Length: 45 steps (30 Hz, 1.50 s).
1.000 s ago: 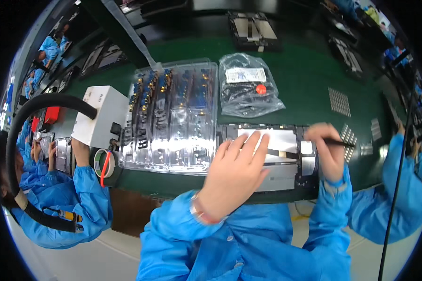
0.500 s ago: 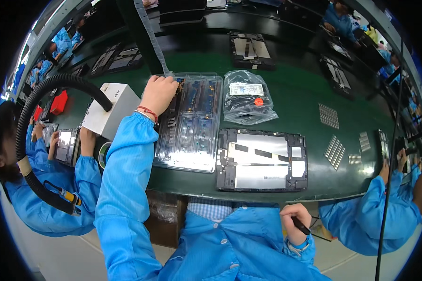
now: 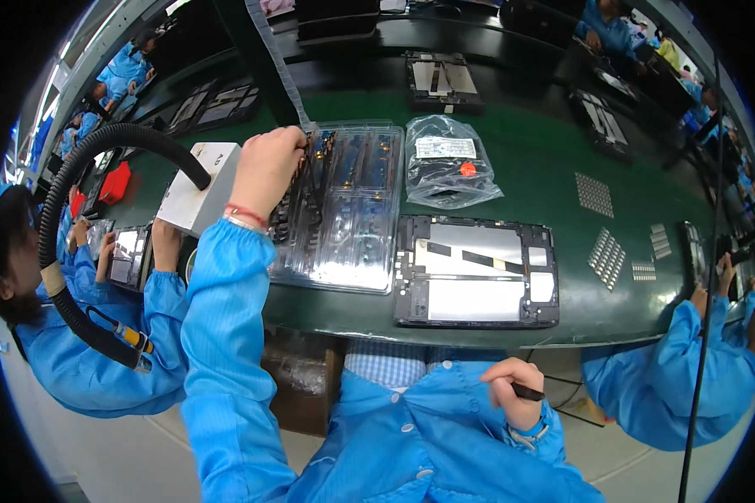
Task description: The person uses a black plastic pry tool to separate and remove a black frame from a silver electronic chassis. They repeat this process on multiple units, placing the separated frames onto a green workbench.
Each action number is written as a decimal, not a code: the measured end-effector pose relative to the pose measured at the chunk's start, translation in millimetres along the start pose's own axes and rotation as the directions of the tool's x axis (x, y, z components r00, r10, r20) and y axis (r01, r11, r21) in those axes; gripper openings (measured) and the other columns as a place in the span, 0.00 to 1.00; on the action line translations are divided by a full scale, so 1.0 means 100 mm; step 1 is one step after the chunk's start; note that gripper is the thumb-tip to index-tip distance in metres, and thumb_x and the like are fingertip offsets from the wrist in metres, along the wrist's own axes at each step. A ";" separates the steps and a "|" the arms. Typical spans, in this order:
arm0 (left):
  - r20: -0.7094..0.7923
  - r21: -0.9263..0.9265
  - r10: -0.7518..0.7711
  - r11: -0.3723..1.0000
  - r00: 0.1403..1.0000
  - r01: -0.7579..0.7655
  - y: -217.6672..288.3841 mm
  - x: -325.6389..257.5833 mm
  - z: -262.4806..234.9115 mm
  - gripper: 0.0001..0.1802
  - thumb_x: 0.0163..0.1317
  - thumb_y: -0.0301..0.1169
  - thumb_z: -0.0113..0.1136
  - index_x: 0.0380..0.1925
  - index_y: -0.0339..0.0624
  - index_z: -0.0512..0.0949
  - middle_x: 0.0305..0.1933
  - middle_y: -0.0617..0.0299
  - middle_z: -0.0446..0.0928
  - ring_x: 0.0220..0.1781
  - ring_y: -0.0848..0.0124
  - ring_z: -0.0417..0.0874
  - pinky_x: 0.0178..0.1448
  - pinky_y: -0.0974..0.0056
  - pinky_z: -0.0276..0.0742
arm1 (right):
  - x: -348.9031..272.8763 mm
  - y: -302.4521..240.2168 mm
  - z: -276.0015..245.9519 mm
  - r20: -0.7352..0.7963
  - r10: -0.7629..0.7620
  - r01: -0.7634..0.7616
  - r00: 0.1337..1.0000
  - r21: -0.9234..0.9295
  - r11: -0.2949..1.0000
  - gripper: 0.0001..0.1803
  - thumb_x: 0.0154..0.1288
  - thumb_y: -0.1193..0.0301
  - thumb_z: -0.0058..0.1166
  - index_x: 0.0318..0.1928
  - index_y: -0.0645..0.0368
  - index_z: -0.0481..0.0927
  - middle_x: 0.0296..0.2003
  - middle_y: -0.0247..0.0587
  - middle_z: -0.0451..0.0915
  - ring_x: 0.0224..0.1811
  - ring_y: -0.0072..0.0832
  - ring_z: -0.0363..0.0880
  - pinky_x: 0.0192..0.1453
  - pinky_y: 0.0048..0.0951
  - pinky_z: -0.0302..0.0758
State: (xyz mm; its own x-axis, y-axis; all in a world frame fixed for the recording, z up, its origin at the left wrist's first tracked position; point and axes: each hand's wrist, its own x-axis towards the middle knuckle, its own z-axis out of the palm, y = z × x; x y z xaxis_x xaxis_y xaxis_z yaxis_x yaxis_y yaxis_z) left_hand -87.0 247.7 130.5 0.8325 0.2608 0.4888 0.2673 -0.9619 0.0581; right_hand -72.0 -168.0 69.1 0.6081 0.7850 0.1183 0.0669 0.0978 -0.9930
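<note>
Green bench carries clear tray, tablet frame, bag

Parts tray: left of tablet frame
Plastic bag: behind frame
White box: left of tray

The clear plastic tray lies flat on the green bench, its rows of pockets holding small dark and gold parts. The left hand reaches into its upper left corner, fingers down among the parts. The right hand sits low at the body, below the bench edge, curled around a thin black tool.
</note>
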 end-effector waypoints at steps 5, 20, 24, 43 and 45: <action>-0.294 -0.248 -0.071 0.969 0.953 -0.004 0.64 -0.48 -0.60 0.10 0.48 0.20 0.58 0.33 0.38 0.76 0.31 0.55 0.75 0.35 0.59 0.77 0.37 0.62 0.72 | 0.15 0.08 0.16 0.021 0.084 -0.087 0.996 0.186 0.979 0.12 0.64 0.79 0.41 0.44 0.67 0.77 0.33 0.45 0.79 0.27 0.17 0.74 0.28 0.16 0.67; -0.240 -0.372 0.530 0.723 0.813 -0.582 1.89 -1.17 -0.33 0.11 0.45 0.30 0.63 0.31 0.41 0.80 0.30 0.65 0.76 0.29 0.73 0.77 0.32 0.69 0.71 | 0.53 -0.05 0.31 -0.237 0.175 -0.078 0.956 0.367 0.927 0.09 0.59 0.80 0.51 0.39 0.71 0.78 0.28 0.41 0.81 0.30 0.21 0.78 0.33 0.18 0.74; -0.225 -0.487 0.402 0.743 0.888 -0.460 1.87 -0.97 -0.24 0.13 0.45 0.29 0.63 0.33 0.39 0.78 0.39 0.59 0.78 0.35 0.67 0.79 0.34 0.65 0.72 | 0.50 -0.03 0.25 -0.286 0.073 -0.060 0.955 0.054 0.997 0.08 0.56 0.79 0.55 0.37 0.67 0.80 0.27 0.39 0.81 0.27 0.18 0.79 0.28 0.17 0.74; -0.237 -0.394 0.395 0.797 0.888 -0.459 1.84 -1.00 -0.13 0.13 0.36 0.22 0.63 0.27 0.41 0.77 0.33 0.63 0.79 0.30 0.68 0.77 0.35 0.64 0.70 | 0.51 -0.07 0.37 -0.182 -0.273 0.161 0.945 -0.469 0.869 0.12 0.49 0.80 0.57 0.37 0.64 0.78 0.21 0.44 0.75 0.20 0.34 0.74 0.23 0.28 0.68; -0.236 -0.404 0.384 0.797 0.893 -0.449 1.81 -1.01 -0.10 0.13 0.36 0.22 0.63 0.27 0.42 0.77 0.33 0.63 0.79 0.30 0.69 0.77 0.35 0.65 0.70 | 0.49 -0.06 0.36 -0.153 -0.239 0.144 0.959 -0.461 0.876 0.10 0.50 0.77 0.57 0.37 0.62 0.78 0.23 0.44 0.76 0.23 0.39 0.76 0.26 0.33 0.71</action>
State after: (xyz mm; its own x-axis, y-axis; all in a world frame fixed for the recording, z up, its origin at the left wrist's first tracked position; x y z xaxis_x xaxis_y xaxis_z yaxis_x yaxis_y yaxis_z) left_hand -127.8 46.7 100.7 0.7313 -0.1558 0.6640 -0.3571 -0.9169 0.1782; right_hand -71.1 -108.4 80.7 0.6881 0.6360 0.3493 0.5110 -0.0830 -0.8556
